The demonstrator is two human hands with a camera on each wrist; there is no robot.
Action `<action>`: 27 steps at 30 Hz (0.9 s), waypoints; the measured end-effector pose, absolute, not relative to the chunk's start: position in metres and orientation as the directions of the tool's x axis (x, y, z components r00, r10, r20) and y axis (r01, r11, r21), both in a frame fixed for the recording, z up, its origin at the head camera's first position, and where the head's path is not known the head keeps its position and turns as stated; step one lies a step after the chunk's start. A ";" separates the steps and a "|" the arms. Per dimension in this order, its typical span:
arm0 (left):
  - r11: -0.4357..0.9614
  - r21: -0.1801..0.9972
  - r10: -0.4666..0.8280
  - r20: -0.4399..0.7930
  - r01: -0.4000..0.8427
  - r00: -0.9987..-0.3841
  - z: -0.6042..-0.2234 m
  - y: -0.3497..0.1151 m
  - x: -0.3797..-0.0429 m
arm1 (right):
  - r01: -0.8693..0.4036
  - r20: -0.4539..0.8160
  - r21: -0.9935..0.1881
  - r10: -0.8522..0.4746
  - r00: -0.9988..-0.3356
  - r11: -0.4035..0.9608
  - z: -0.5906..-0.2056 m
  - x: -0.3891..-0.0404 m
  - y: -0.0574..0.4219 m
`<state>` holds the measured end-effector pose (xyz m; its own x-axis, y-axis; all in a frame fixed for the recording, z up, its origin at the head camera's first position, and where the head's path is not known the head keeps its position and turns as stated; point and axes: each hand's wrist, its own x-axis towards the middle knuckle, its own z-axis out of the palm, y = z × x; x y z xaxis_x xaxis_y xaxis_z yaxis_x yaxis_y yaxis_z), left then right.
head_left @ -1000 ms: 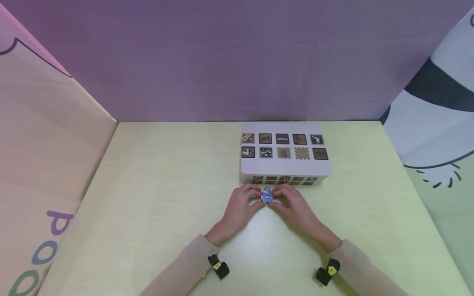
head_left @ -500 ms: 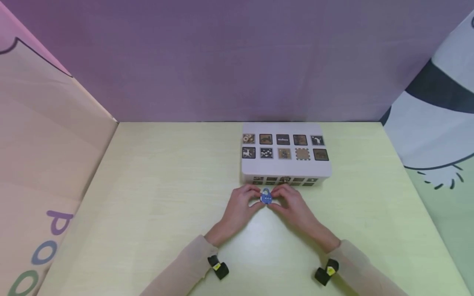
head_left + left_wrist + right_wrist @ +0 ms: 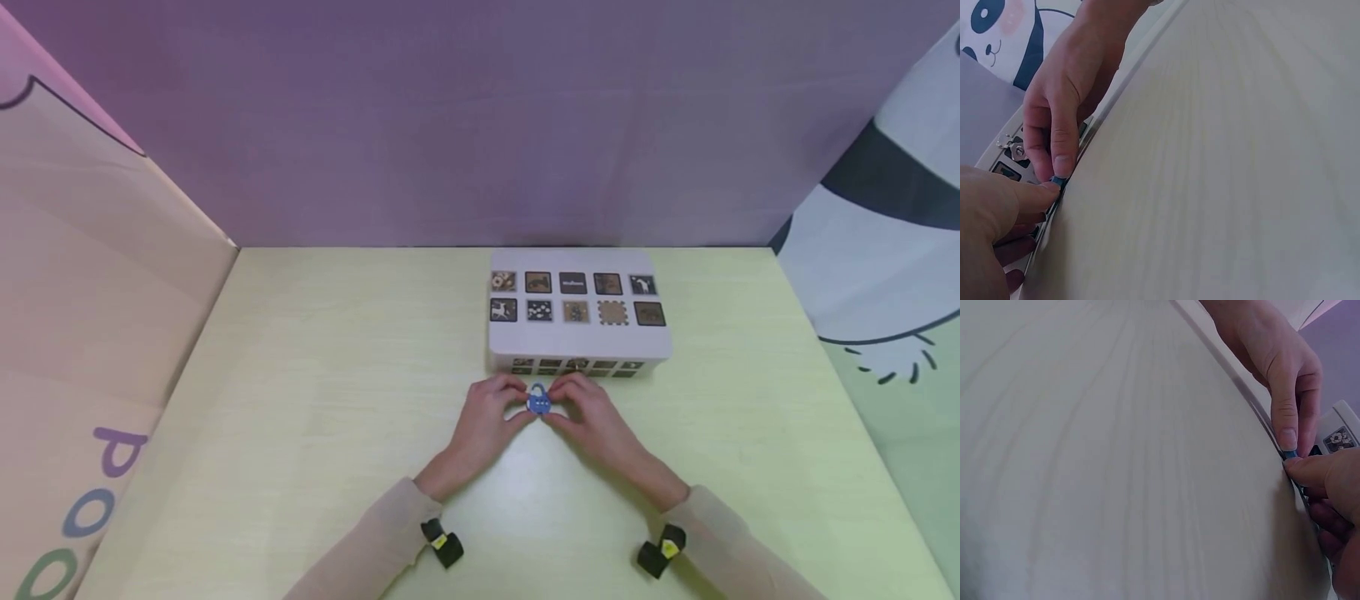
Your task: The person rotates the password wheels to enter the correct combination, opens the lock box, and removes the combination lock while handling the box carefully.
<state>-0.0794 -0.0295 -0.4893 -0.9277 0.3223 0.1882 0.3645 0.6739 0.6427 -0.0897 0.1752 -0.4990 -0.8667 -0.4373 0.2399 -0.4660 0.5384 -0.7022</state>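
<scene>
A small blue padlock (image 3: pixel 538 403) with a row of small white dials is held between both hands in the head view, its shackle pointing toward the box. My left hand (image 3: pixel 486 421) pinches it from the left with thumb and fingers. From the other side my right hand (image 3: pixel 597 423) pinches it the same way. Just beyond the fingertips stands a white box (image 3: pixel 581 339) printed with square pictures. A metal clasp (image 3: pixel 1017 150) shows on its front in the left wrist view. Fingers largely hide the padlock in both wrist views.
The light wooden table (image 3: pixel 337 350) reaches back to a purple cloth wall (image 3: pixel 465 125). Printed panels stand at its left and right sides. Black wrist cameras (image 3: pixel 447 547) sit on the sleeves.
The padlock has shifted very slightly toward me and left, and it has turned a little, with its shackle loop looking wider. Both hands keep their pinch and have barely moved.
</scene>
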 end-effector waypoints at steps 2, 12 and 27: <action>0.677 0.640 0.322 0.186 0.363 -0.928 -0.490 -0.029 -0.079 | -0.457 0.228 -0.704 -0.437 -0.870 0.543 -0.499 -0.089 0.175; 0.702 0.617 0.316 0.178 0.356 -0.932 -0.490 -0.028 -0.080 | -0.462 0.230 -0.696 -0.439 -0.869 0.550 -0.499 -0.090 0.175; 0.721 0.591 0.327 0.169 0.361 -0.930 -0.489 -0.028 -0.080 | -0.440 0.187 -0.690 -0.446 -0.875 0.574 -0.498 -0.091 0.176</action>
<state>-0.0797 -0.0283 -0.4894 -0.9298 0.3267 0.1695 0.3612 0.7213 0.5910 -0.0908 0.1760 -0.4982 -0.8752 -0.4459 0.1875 -0.4404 0.5743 -0.6901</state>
